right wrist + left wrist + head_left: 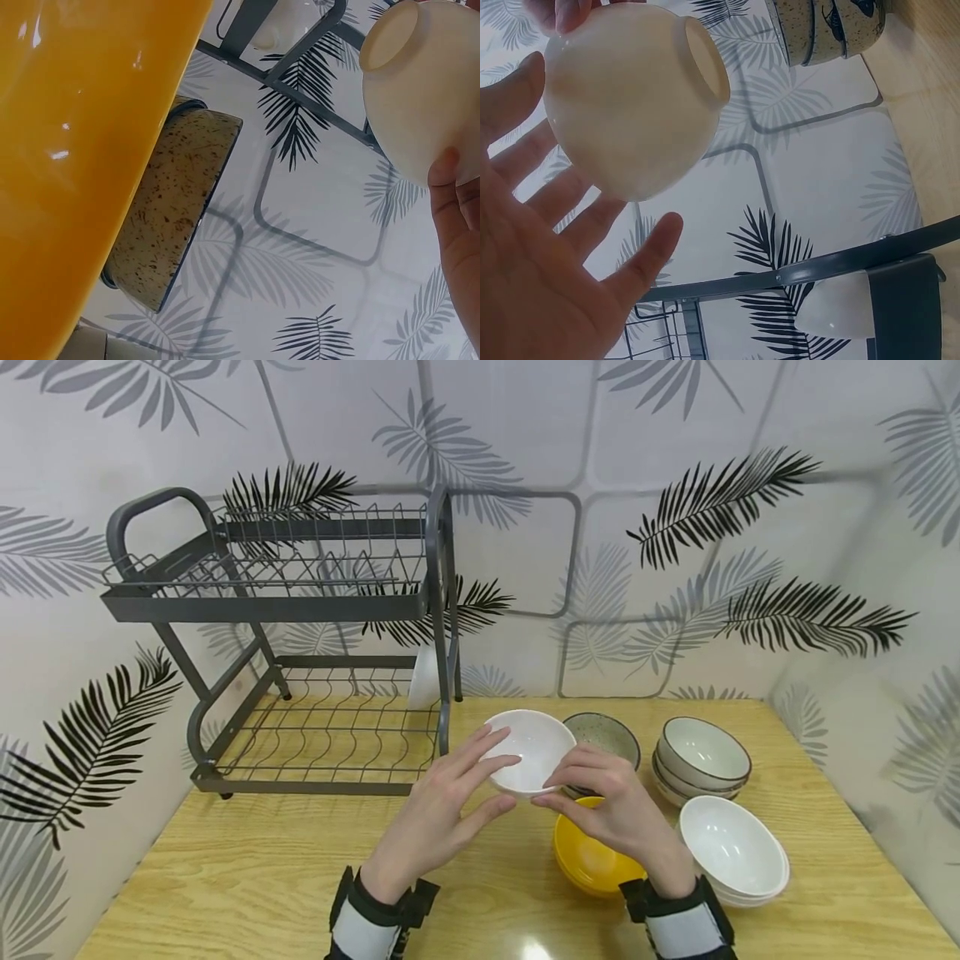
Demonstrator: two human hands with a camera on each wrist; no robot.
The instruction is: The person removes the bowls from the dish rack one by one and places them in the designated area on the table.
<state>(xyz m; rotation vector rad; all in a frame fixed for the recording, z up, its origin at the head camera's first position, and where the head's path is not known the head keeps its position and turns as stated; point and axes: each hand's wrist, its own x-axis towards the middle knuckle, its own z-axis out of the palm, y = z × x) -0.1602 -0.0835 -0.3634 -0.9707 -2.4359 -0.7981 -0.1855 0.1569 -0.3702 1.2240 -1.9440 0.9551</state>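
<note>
At frame centre, the right hand [611, 806] pinches a glossy white ceramic bowl [528, 752] by its rim; the left hand [442, 814], fingers straight, touches its side.

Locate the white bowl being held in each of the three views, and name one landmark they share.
Head: white bowl at centre, between left hand and right hand, beside the rack.
Left wrist: upper left, underside towards the camera, above the open palm.
Right wrist: upper right, a thumb on its wall.
Shared landmark: the grey dish rack.
</note>
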